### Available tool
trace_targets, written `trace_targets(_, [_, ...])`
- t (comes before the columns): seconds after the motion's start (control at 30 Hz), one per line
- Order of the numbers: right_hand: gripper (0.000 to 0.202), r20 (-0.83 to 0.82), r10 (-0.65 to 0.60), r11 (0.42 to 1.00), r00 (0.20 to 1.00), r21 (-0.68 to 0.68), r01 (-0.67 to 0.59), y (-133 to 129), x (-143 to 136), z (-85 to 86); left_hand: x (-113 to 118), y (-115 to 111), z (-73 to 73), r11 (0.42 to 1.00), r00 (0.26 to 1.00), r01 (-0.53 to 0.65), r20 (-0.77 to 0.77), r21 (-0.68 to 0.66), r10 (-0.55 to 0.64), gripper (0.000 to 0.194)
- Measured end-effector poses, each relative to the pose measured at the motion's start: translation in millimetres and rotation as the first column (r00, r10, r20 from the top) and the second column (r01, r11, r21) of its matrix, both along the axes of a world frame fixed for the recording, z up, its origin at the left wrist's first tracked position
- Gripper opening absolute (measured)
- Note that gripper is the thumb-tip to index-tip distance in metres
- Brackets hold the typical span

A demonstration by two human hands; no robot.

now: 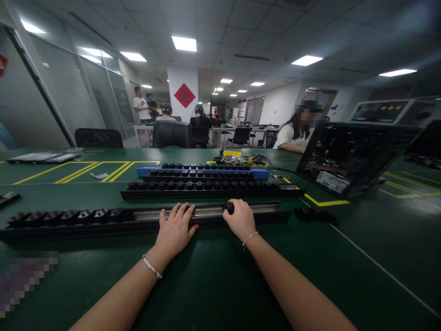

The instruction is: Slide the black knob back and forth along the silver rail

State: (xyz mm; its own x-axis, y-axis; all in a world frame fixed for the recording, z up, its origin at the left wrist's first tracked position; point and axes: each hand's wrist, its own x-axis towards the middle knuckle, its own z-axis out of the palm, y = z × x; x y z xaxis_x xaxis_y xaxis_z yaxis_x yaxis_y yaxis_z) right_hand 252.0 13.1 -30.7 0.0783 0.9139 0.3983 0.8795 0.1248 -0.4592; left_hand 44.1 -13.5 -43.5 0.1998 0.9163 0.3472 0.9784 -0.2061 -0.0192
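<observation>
Your left hand [175, 226] lies spread out on the long black rail [211, 223], straight ahead at twelve o'clock. Your right hand [241, 218] pinches a small black piece [230, 208] at the rail, near one o'clock; I can't tell if it sits inside. A loose pinch could let the piece tip or drop. Push too hard and the rail might slide, shaking the row of black pieces [84, 215] at ten o'clock.

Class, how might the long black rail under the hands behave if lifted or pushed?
The rail looks stiff, being straight throughout. It may feel left-heavy, since black pieces crowd its left end. Being low, it probably won't tip.
</observation>
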Motion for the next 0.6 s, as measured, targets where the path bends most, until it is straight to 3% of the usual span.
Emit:
trace_targets(0.3, [0.022,0.017,-0.055,0.998,0.998,0.042,0.054,-0.1,11.3,-1.8,-2.8,2.5,-3.2,1.000,1.000,0.003,0.000,-0.005,-0.003,0.055])
trace_targets(0.6, [0.022,0.032,-0.164,0.986,0.986,0.035,0.163,4.0,34.4,-1.3,-0.1,0.0,2.4,1.000,1.000,-0.011,-0.013,-0.024,0.011,0.054])
